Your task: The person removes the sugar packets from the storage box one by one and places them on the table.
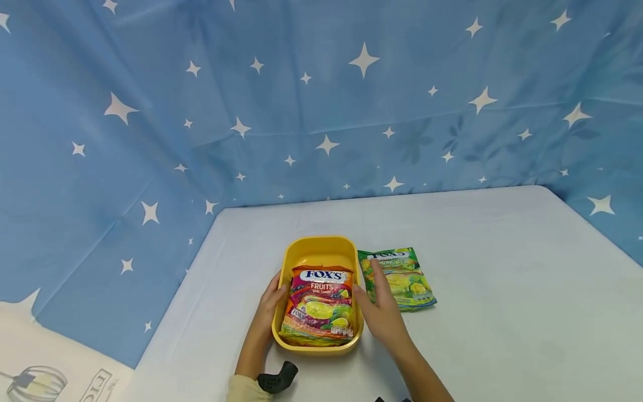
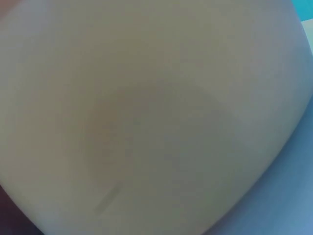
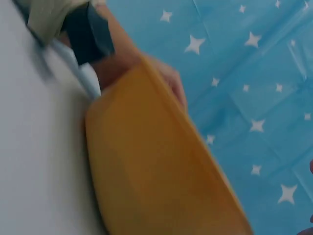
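Note:
A yellow tray stands on the white table near me. Inside it lies a red Fox's Fruits candy bag. My left hand rests against the tray's left outer wall, fingers lying along it. In the right wrist view the same hand shows behind the tray's wall. My right hand lies flat beside the tray's right wall, thumb near the rim and straight fingers reaching onto the left edge of a green Fox's candy bag. The left wrist view is a pale blur.
A blue cloth with white stars hangs behind the table and down its left side. The table's left edge runs close to the tray. A black wrist strap sits on my left forearm.

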`<act>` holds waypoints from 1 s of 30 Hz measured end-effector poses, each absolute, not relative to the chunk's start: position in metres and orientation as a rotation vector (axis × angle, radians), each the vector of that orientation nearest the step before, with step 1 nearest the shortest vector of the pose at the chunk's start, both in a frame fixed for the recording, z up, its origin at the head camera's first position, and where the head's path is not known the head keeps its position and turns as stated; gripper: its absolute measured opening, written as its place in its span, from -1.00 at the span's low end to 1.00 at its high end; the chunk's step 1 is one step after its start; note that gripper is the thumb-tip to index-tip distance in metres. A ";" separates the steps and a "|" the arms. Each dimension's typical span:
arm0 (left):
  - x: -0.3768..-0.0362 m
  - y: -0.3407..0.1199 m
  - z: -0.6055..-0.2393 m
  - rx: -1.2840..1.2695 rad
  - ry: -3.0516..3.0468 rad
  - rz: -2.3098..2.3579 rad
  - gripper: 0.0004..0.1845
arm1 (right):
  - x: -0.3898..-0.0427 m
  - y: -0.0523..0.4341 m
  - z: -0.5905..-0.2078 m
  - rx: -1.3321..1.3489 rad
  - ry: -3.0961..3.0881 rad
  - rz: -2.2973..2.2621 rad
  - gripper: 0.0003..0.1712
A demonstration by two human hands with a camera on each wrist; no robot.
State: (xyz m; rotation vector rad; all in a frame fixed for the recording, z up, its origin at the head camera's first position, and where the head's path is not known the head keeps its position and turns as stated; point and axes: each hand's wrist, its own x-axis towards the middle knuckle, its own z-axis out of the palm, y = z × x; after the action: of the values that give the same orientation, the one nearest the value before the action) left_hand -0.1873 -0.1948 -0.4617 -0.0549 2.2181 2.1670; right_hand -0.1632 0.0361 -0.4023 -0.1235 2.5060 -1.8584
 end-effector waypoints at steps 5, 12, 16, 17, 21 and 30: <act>-0.186 -0.198 -0.461 -0.060 2.201 2.208 -0.43 | -0.155 0.012 -0.395 -0.190 2.303 -2.005 -0.15; -0.189 -0.193 -0.461 -0.041 2.212 2.179 -0.42 | -0.155 -0.002 -0.402 -0.098 2.169 -2.013 -0.14; -0.190 -0.193 -0.460 -0.047 2.232 2.175 -0.42 | -0.159 -0.002 -0.405 -0.070 2.165 -1.959 -0.13; -0.190 -0.192 -0.460 -0.050 2.236 2.173 -0.41 | -0.160 -0.001 -0.406 -0.072 2.147 -1.964 -0.13; -0.191 -0.190 -0.458 -0.066 2.237 2.171 -0.41 | -0.164 0.005 -0.406 -0.051 2.059 -1.989 -0.15; -0.191 -0.192 -0.459 -0.110 2.243 2.169 -0.41 | -0.168 0.011 -0.407 -0.077 1.787 -2.152 -0.14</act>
State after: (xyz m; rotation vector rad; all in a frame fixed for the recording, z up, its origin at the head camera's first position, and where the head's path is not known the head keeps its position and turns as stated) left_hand -0.1906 -0.1921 -0.4590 -0.1096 2.2431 2.1695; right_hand -0.1681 0.0113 -0.4067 -0.0766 1.7870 -2.1523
